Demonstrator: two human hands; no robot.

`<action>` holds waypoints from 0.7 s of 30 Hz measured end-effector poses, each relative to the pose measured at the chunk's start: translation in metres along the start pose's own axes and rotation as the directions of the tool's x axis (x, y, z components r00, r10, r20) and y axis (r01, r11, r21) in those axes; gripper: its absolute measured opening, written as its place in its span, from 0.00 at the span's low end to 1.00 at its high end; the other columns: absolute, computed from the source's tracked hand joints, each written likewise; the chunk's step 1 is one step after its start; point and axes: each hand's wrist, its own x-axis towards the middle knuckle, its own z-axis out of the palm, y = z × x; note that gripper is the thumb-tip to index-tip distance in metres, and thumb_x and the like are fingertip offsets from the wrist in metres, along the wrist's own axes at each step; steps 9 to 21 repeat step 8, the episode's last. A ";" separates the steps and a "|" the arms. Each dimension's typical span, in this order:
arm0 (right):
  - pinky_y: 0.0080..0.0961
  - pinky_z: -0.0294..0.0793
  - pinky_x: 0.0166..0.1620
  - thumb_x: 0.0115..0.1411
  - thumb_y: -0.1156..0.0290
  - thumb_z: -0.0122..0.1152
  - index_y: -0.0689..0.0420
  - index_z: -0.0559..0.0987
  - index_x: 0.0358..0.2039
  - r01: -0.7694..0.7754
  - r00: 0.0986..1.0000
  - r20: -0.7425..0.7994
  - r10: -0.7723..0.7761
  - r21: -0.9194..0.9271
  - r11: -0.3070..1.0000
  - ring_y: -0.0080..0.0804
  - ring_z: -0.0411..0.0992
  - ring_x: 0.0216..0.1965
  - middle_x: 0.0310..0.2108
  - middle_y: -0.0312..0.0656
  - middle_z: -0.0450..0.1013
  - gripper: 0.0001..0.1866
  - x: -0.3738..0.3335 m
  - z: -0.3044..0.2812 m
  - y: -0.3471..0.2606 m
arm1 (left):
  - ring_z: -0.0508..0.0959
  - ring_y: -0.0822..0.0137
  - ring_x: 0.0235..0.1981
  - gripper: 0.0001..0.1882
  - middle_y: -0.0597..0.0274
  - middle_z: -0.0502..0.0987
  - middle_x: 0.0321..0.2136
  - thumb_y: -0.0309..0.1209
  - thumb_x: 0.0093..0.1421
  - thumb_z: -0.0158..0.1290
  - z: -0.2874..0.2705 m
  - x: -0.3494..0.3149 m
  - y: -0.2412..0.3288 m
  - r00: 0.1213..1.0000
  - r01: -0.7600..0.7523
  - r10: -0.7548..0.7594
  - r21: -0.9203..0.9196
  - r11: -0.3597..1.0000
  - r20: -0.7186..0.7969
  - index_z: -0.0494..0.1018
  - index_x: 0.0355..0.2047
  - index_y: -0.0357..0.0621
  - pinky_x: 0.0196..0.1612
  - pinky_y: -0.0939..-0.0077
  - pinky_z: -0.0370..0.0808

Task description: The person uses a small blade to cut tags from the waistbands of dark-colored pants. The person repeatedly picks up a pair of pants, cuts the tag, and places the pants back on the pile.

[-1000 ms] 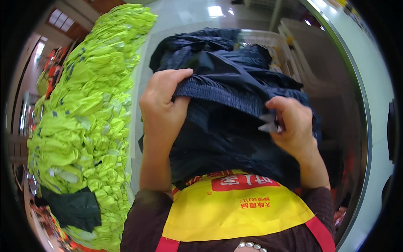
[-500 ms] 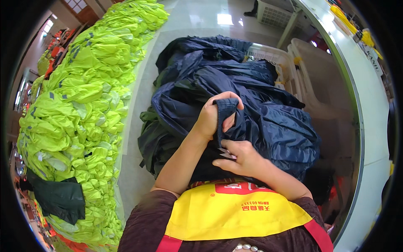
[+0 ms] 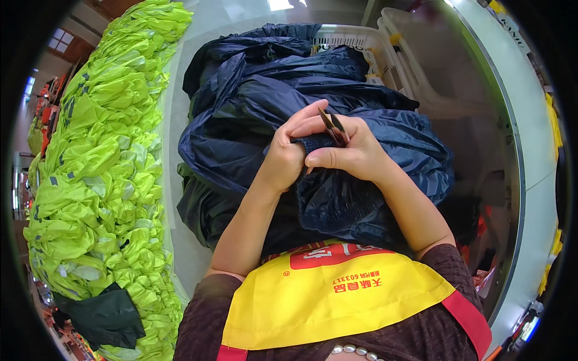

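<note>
In front of my chest, my left hand (image 3: 282, 151) is closed round the dark ribbed cuff (image 3: 314, 143) of a navy garment (image 3: 343, 207). My right hand (image 3: 364, 150) meets it from the other side and grips small thread snips (image 3: 333, 126), whose dark pointed blades stick up past the fingers. The right thumb lies against the cuff, and the fingertips of both hands overlap above it. Part of the cuff is hidden behind the fingers. Below the hands, the garment's gathered elastic edge hangs toward my yellow apron (image 3: 337, 301).
Navy garments (image 3: 253, 96) are heaped in front of me, against a white plastic crate (image 3: 385, 51). A long pile of neon-yellow garments (image 3: 102, 180) runs along the left, with a dark green cloth (image 3: 105, 316) on it. A pale tabletop (image 3: 536, 180) borders the right side.
My right hand has moved up from below the cuff to meet my left fingers, and the snips now point upward. The garment's gathered edge has come into sight below. The view has shifted slightly.
</note>
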 end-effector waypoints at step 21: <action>0.22 0.78 0.33 0.54 0.76 0.62 0.65 0.79 0.35 0.019 0.979 -0.203 -0.022 -0.015 1.000 0.25 0.75 0.28 0.29 0.43 0.76 0.08 -0.010 0.000 0.012 | 0.70 0.82 0.16 0.28 0.54 0.76 0.37 0.33 0.56 0.45 0.003 0.000 -0.016 0.998 0.063 -0.064 -0.040 0.997 -0.018 0.60 0.58 0.36 0.14 0.91 0.63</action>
